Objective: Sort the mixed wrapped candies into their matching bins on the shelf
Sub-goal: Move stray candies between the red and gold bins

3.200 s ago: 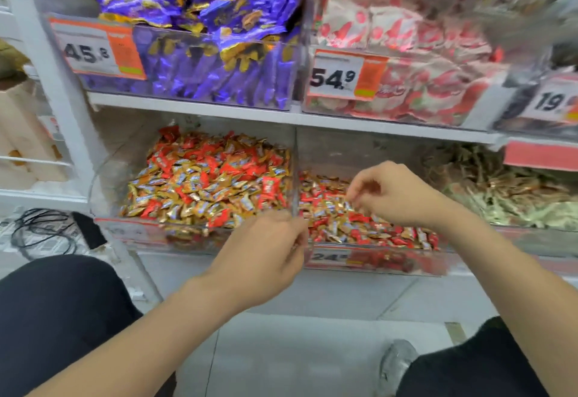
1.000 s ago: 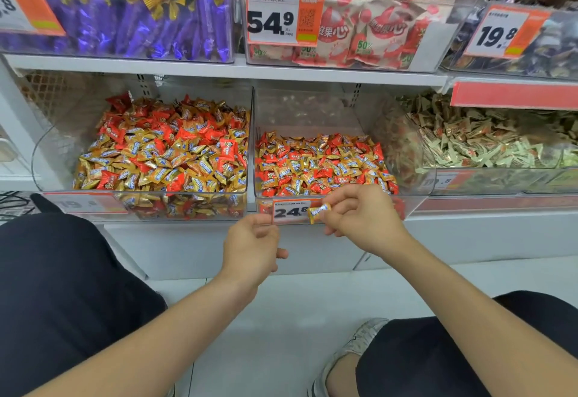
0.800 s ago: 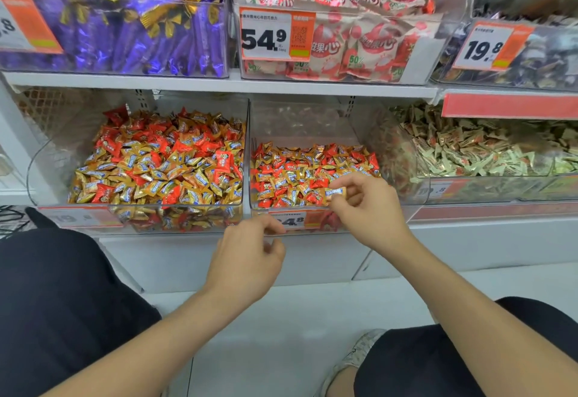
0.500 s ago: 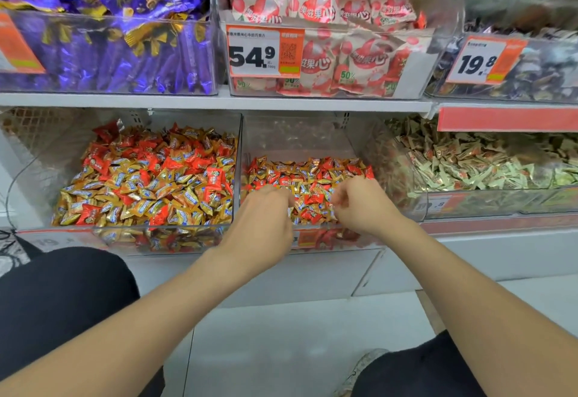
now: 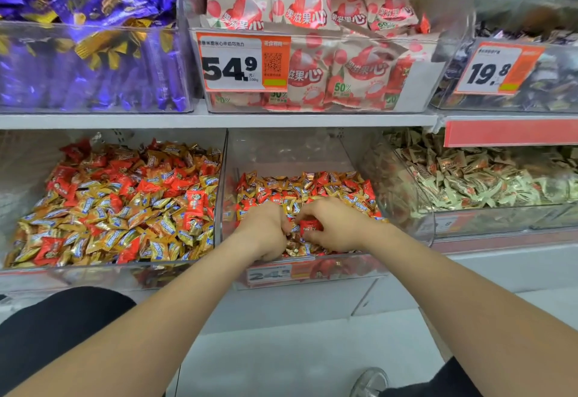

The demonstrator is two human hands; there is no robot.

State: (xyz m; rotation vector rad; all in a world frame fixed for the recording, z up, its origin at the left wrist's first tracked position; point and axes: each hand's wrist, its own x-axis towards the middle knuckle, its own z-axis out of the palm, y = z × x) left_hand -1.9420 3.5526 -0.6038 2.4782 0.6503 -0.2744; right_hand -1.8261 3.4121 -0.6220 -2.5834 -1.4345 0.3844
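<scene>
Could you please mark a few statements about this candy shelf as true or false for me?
1. The left hand and the right hand are both in the lower middle bin. True.
2. The right hand pinches a red candy. True.
3. The bin directly above the hands holds purple wrappers. False: that upper middle bin holds pink-and-white packets.
4. The bin right of the hands holds red candies. False: that lower right bin holds pale green and tan candies.
5. The upper right price tag reads 19.8. True.
</scene>
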